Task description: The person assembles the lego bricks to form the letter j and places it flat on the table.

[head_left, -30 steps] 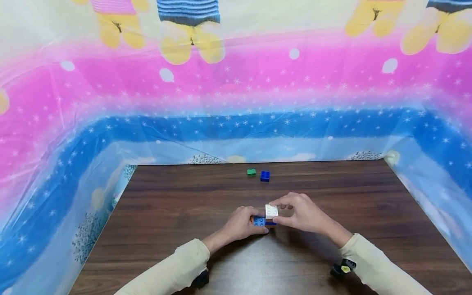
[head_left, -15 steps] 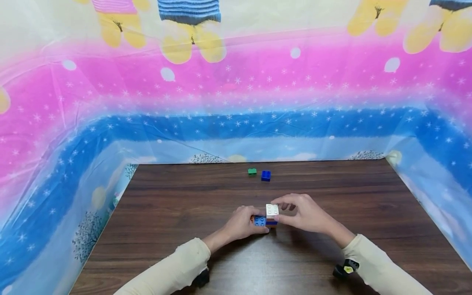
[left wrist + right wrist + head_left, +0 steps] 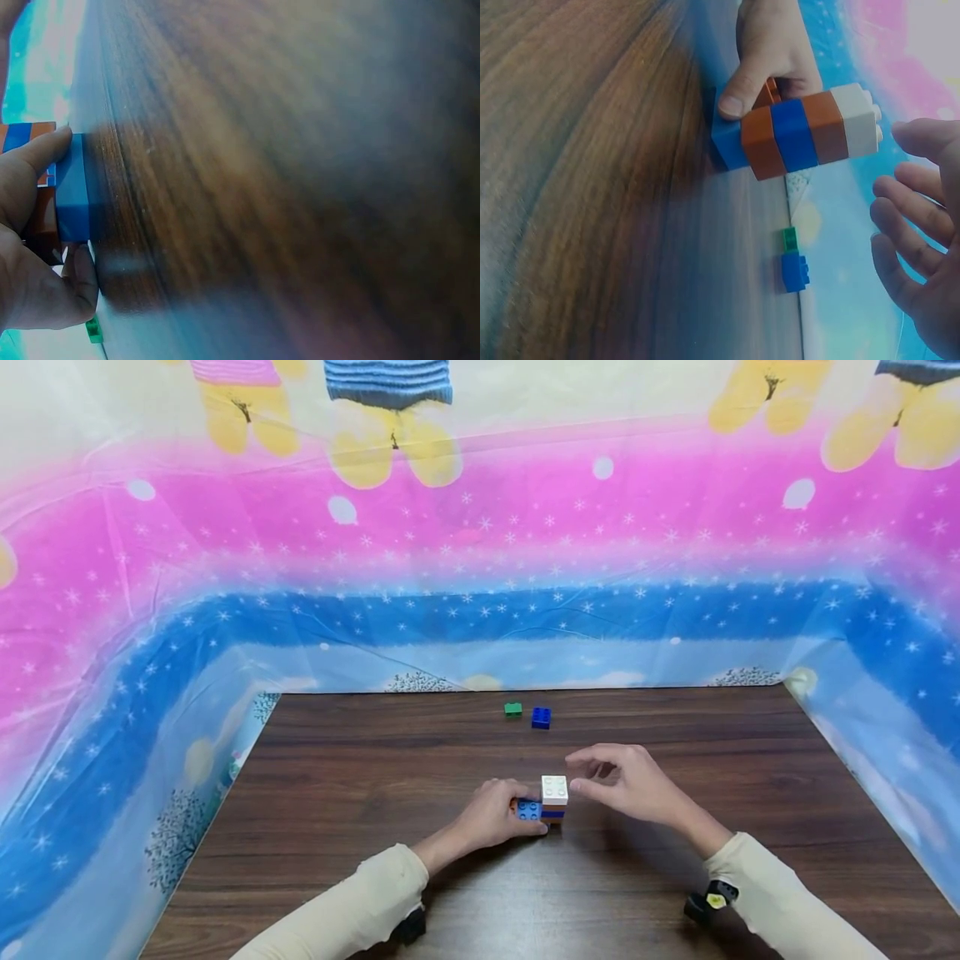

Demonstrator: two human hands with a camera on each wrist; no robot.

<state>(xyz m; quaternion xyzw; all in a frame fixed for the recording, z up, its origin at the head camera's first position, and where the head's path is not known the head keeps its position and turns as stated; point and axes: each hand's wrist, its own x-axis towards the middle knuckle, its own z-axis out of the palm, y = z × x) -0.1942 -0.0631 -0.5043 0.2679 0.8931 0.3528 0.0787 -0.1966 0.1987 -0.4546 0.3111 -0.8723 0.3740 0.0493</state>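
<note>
A small tower of toy building bricks stands at the middle of the table. From the bottom, the right wrist view shows a light blue brick [image 3: 727, 142], an orange-brown brick [image 3: 763, 146], a blue brick [image 3: 795, 135], another orange-brown brick [image 3: 826, 127] and a white brick [image 3: 859, 124] on top. My left hand [image 3: 495, 814] grips the low end of this brick tower between thumb and fingers. Another orange-brown brick [image 3: 43, 221] is partly covered by that hand. Just right of the white brick, my right hand [image 3: 636, 785] hovers with loosely bent fingers, holding nothing.
Near the far edge of the wooden table [image 3: 360, 743] lie a green brick [image 3: 513, 709] and a dark blue brick [image 3: 542, 718], side by side. A printed curtain [image 3: 450, 610] hangs around the back and sides.
My right hand has let go of the white brick and moved a little right and away from it. The left hand keeps its grip, and the white brick stays on top.
</note>
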